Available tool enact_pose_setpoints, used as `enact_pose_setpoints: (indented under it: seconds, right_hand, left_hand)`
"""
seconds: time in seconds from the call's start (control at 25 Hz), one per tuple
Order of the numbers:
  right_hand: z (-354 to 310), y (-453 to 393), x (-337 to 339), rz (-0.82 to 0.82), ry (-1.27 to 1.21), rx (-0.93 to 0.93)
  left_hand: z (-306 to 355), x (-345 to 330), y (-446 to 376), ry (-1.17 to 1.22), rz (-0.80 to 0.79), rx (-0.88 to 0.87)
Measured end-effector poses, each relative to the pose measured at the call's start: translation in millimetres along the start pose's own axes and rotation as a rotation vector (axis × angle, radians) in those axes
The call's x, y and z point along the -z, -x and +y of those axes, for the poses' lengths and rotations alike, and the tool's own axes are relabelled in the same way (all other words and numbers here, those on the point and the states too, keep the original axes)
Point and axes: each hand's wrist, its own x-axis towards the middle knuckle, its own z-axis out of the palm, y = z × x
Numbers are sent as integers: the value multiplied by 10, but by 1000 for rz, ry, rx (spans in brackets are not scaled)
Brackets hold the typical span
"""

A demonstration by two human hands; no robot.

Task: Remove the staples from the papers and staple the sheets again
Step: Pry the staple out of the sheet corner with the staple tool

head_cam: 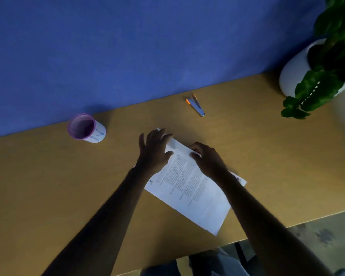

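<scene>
Left hand (154,150) flat and spread on papers (189,188), right hand (207,159) curled pinching top edge — imo pin the corner firm w/ the left before prying.

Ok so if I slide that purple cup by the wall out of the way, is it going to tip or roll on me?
The purple cup stands upright on the desk with its open mouth up, so a low push should probably slide it rather than roll it. It looks empty, likely light, so a push near the rim might tip it. Once on its side, its round wall would probably roll.
</scene>
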Motion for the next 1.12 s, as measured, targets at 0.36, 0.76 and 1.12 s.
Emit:
enact_pose_setpoints:
  seconds: [0.36, 0.76, 1.12]
  right_hand:
    - [45, -213, -177, 153, 45, 215]
    - [156, -1002, 26, 647, -216, -55]
    - [170, -1314, -43, 781, -227, -156]
  left_hand:
    - [-124, -135, -357, -53, 68, -13]
    - [-439, -321, -506, 204, -71, 85]
    - [-550, -352, -541, 257, -130, 32]
